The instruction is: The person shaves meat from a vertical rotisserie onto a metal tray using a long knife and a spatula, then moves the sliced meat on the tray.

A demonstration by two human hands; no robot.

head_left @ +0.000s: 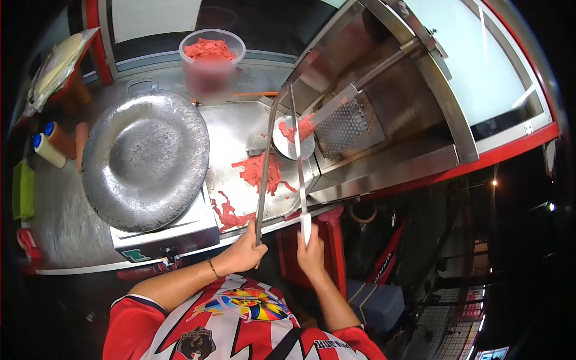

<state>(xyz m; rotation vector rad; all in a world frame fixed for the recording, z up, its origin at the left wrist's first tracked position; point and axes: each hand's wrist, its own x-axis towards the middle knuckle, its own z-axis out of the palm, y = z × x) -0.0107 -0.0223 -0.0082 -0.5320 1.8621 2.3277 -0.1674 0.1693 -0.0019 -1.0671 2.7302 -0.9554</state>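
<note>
A stainless-steel bench (pixel 237 129) runs beneath glass panels, with a broad, scuffed metal pan (pixel 144 159) on its left side. Red strips of meat (pixel 264 173) lie spread on the bare metal, beneath and beside two long tools. The left hand (pixel 242 252) has its fingers closed around a dark, slender metal tool (pixel 265 168); the right hand (pixel 310 255) has its fingers wrapped around a white-handled knife (pixel 302 180), its narrow, pale blade reaching over a round plate (pixel 288 147).
</note>
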